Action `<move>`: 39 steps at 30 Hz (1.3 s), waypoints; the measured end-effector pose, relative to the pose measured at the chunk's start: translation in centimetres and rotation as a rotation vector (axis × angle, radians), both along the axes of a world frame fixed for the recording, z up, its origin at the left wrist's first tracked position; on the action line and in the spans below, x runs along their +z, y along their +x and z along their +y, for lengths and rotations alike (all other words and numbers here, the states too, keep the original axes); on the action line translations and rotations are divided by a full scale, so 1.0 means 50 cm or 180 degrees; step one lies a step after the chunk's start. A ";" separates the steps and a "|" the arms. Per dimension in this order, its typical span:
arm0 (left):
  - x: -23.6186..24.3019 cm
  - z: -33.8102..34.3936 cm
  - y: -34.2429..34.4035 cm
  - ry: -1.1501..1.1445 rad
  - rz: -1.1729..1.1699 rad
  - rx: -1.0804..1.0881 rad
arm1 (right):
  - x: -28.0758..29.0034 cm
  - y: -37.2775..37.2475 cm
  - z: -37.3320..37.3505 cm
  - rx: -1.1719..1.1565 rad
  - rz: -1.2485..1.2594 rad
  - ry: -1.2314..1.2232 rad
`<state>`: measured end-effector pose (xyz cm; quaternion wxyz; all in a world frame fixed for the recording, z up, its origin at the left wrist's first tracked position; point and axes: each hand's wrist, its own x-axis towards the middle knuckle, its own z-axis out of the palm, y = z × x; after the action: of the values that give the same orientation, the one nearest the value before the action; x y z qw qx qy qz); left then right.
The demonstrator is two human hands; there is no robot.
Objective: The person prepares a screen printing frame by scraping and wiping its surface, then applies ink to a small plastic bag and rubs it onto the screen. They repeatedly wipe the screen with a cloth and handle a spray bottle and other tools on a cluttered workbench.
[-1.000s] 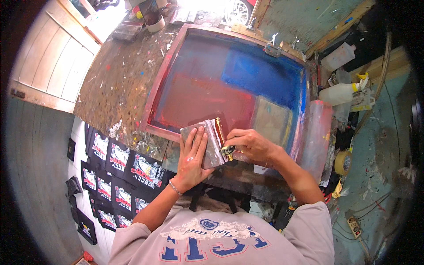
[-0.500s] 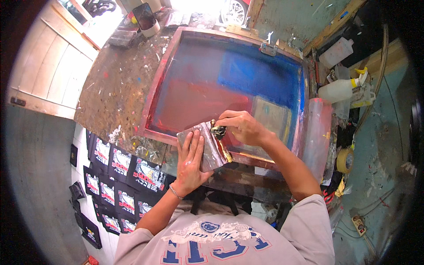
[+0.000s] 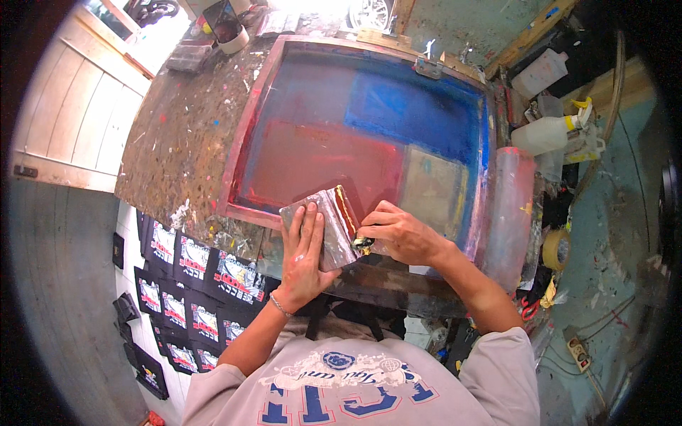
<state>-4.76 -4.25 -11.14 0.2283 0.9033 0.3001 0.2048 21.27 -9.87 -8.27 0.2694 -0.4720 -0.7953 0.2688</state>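
Observation:
My left hand (image 3: 304,259) grips a grey squeegee (image 3: 327,238), its fingers over the flat face, tilted above the near edge of the screen frame (image 3: 242,154). The squeegee's long edge carries dark red and yellow paint. My right hand (image 3: 405,234) pinches a small black, yellow-smeared wad (image 3: 364,245) against the lower end of that edge; what it is exactly I cannot make out. The screen mesh (image 3: 320,160) has red, blue and beige areas.
Printed black fabric pieces (image 3: 198,263) lie lower left. At right are spray bottles (image 3: 540,136), a clear pink-stained roll (image 3: 509,220), yellow tape (image 3: 555,250) and a power strip (image 3: 577,352). A phone (image 3: 222,23) stands at the table's back, near the open wooden door (image 3: 82,113).
My right hand moved up along the squeegee's edge half a second ago and is now back down at its lower end. The squeegee has shifted slightly left.

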 end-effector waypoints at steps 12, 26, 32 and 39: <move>0.007 -0.036 -0.014 0.0462 0.0171 0.0844 | 0.063 0.003 -0.027 -0.1173 0.1054 -0.0180; 0.062 -0.020 -0.098 -0.4102 -0.3325 0.1635 | 0.039 -0.017 -0.063 -0.1905 0.3515 -0.0474; 0.077 0.035 -0.105 -0.2940 -0.2765 0.1888 | 0.074 -0.120 -0.003 -0.1518 0.2672 -0.0471; 0.146 0.059 -0.097 -0.2625 -0.1942 0.1693 | 0.102 -0.171 0.051 -0.1187 0.1270 0.0414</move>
<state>-9.61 -1.31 -3.84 0.5784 0.5332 0.4924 0.3724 12.74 -7.30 -3.18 0.4952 -0.5296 -0.6415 0.2506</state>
